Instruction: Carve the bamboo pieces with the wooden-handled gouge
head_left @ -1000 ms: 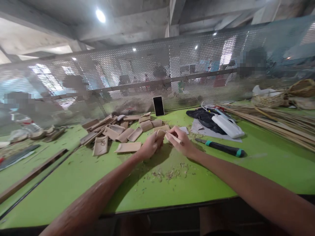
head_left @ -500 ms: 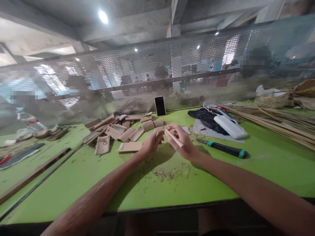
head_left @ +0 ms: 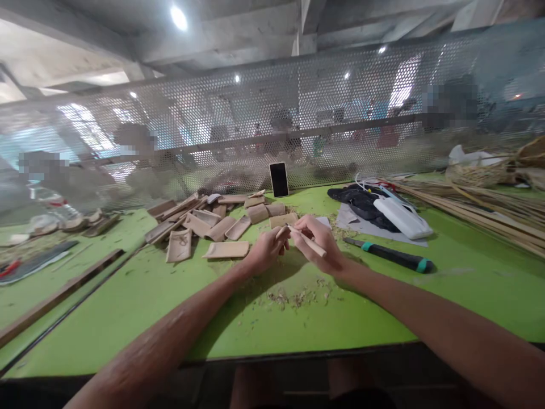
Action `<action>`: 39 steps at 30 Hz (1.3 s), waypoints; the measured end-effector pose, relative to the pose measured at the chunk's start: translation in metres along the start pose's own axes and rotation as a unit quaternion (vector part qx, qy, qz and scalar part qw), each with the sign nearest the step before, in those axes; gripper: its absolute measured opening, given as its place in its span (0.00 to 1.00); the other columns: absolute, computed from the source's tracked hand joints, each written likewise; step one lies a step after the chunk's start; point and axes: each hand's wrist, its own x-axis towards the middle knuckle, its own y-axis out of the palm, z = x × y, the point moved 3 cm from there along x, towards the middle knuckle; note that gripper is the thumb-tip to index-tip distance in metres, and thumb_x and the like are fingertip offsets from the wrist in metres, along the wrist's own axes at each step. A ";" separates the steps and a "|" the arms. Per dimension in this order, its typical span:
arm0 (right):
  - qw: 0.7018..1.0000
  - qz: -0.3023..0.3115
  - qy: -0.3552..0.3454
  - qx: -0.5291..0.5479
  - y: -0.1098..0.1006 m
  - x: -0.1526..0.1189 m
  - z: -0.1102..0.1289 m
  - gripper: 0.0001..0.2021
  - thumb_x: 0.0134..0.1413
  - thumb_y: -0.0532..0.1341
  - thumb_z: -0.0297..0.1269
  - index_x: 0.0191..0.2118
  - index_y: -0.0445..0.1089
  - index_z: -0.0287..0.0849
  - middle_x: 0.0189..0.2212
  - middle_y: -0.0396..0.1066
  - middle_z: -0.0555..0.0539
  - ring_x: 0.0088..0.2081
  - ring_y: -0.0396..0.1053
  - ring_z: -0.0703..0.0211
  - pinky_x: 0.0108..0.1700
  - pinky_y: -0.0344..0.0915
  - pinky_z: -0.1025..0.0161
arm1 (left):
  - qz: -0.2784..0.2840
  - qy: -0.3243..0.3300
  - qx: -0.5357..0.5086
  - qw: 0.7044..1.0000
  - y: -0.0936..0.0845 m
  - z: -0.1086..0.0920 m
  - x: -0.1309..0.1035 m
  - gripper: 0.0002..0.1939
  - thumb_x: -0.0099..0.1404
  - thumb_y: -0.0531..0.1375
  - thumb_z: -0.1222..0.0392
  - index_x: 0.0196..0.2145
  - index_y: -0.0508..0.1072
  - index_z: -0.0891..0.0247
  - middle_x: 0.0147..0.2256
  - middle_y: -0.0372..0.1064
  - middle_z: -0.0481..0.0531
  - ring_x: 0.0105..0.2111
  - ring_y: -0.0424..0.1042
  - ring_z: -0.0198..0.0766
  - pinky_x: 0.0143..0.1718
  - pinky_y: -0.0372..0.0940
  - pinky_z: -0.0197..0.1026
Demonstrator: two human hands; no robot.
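My left hand (head_left: 267,250) is closed on a small piece of bamboo (head_left: 281,232), mostly hidden by the fingers. In my right hand (head_left: 320,244) is a slim, pale wooden-handled tool (head_left: 314,245), which slants from the palm up to the left. Its tip meets or nearly meets the bamboo piece; the exact contact is too small to make out. Both hands are above the green table (head_left: 374,318), close together. Curly shavings (head_left: 298,297) lie below them. A flat bamboo piece (head_left: 227,250) rests left of my left hand.
Several curved bamboo pieces (head_left: 219,229) are heaped at the back left. A black-and-green-handled knife or saw (head_left: 395,257) lies to the right, before a white device (head_left: 403,217) and dark cloth (head_left: 361,205). A phone (head_left: 279,179) leans on the perforated screen (head_left: 238,142). Long strips (head_left: 477,213) lie far right.
The view has shifted slightly. My hands stay close together, and the wooden-handled tool has moved a little to the right and turned slightly. The bamboo piece in my left hand shows more clearly.
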 end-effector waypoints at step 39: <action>0.969 -0.095 0.151 0.170 -0.006 0.005 -0.023 0.24 0.62 0.58 0.53 0.21 0.71 0.42 0.12 0.59 0.53 0.15 0.56 0.66 0.17 0.50 0.65 | 0.092 -0.002 0.036 0.995 -0.002 0.002 0.000 0.20 0.72 0.53 0.48 0.32 0.75 0.63 0.26 0.73 0.49 0.23 0.69 0.33 0.26 0.60 0.35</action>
